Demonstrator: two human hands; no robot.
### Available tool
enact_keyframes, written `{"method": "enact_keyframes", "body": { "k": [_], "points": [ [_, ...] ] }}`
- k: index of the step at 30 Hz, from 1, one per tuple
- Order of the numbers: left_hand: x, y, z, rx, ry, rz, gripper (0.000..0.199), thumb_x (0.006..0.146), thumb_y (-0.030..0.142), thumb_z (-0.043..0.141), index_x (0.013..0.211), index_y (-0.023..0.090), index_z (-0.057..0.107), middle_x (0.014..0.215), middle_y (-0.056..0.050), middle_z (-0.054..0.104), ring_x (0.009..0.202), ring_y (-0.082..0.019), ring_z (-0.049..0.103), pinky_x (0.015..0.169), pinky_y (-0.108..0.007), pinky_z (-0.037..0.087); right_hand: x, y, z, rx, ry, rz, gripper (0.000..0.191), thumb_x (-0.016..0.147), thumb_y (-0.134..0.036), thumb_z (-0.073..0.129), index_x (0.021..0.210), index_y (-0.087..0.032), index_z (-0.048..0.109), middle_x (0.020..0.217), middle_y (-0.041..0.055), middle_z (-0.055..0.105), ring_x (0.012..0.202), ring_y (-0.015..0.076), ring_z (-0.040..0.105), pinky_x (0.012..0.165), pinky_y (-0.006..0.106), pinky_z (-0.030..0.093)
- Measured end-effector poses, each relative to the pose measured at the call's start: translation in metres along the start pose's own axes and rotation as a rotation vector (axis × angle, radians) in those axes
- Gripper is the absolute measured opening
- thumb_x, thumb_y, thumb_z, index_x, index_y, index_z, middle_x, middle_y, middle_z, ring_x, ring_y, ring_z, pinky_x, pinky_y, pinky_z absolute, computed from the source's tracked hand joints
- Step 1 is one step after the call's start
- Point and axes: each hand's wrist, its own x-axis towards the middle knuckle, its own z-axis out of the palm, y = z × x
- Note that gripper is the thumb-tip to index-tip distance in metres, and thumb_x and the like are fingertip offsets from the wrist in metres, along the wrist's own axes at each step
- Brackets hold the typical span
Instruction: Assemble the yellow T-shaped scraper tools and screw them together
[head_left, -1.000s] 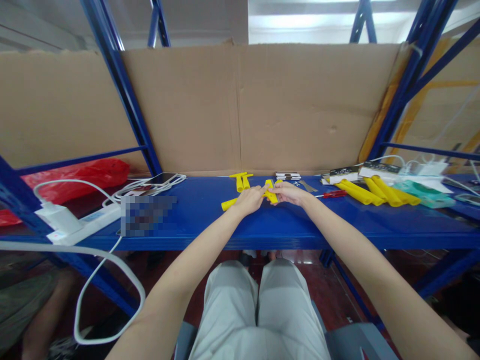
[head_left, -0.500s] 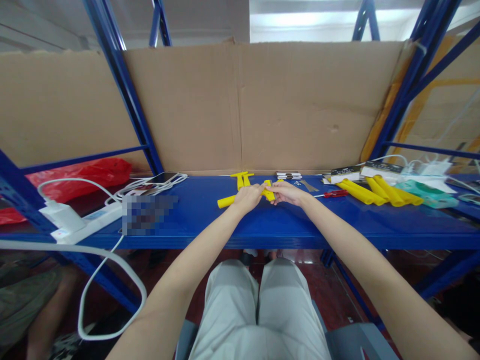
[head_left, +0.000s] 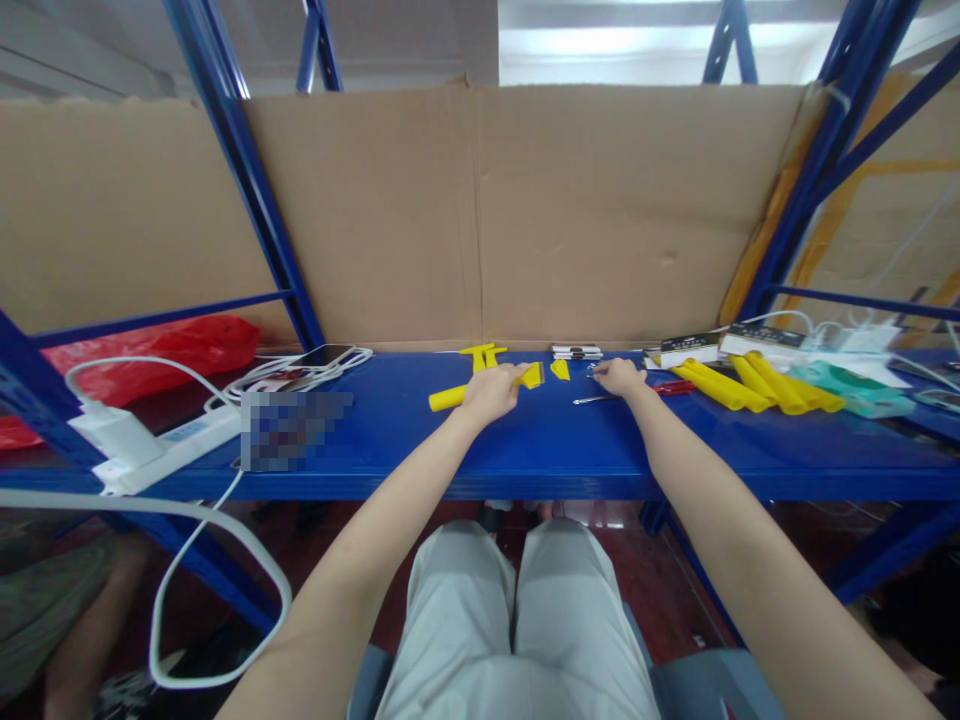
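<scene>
My left hand (head_left: 491,392) is closed around a yellow scraper (head_left: 448,399). Its handle sticks out to the left and its head, with what looks like a blade edge, points right. A loose yellow head piece (head_left: 560,370) lies on the table just right of it. My right hand (head_left: 621,377) reaches down to the tabletop, fingertips pinched together by some tiny metal bits (head_left: 591,368), probably screws; whether any is between the fingers is hidden. A screwdriver (head_left: 675,387) with a red handle lies under that hand, its shaft showing on the left.
Two yellow T-shaped scrapers (head_left: 478,356) lie behind my left hand. A small stack of white and dark packs (head_left: 577,352) sits at the back. Yellow tubes (head_left: 724,385), boxes (head_left: 688,349) and a green plastic bag (head_left: 855,388) are rightward. A power strip (head_left: 176,450) stands left.
My right hand has let go of the scraper's head and moved right, down to the tabletop by the tiny bits. My left hand still holds the scraper, nearly in place.
</scene>
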Motion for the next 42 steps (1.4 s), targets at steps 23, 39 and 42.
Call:
{"method": "enact_keyframes", "body": {
  "k": [23, 39, 42],
  "points": [
    [0.041, 0.007, -0.036, -1.646, -0.011, -0.513, 0.014, 0.087, 0.014, 0.056, 0.074, 0.017, 0.052, 0.053, 0.007, 0.044, 0.041, -0.005, 0.038, 0.044, -0.017, 0.037, 0.001, -0.032, 0.009, -0.186, -0.092, -0.108, 0.025, 0.089, -0.021, 0.053, 0.109, -0.014, 0.067, 0.119, 0.0218, 0.066, 0.118, 0.0312, 0.06, 0.096, 0.043, 0.045],
    [0.032, 0.012, 0.01, -1.847, -0.33, -0.83, 0.019, 0.089, 0.004, 0.049, 0.073, 0.012, 0.054, 0.052, 0.003, 0.05, 0.039, -0.005, 0.042, 0.039, -0.015, 0.032, 0.003, -0.033, 0.016, 0.343, -0.004, -0.344, 0.012, 0.082, -0.017, 0.054, 0.073, -0.016, 0.063, 0.078, 0.0056, 0.069, 0.077, 0.0165, 0.062, 0.074, 0.026, 0.045],
    [0.03, 0.013, 0.012, -1.82, -0.369, -0.844, 0.021, 0.087, 0.002, 0.048, 0.069, 0.011, 0.055, 0.05, 0.002, 0.048, 0.038, -0.005, 0.04, 0.038, -0.016, 0.033, -0.006, -0.044, 0.019, 0.724, -0.075, -0.461, 0.021, 0.078, -0.037, 0.061, 0.072, -0.017, 0.061, 0.07, 0.0014, 0.063, 0.069, 0.0142, 0.054, 0.071, 0.028, 0.043]
  ]
}}
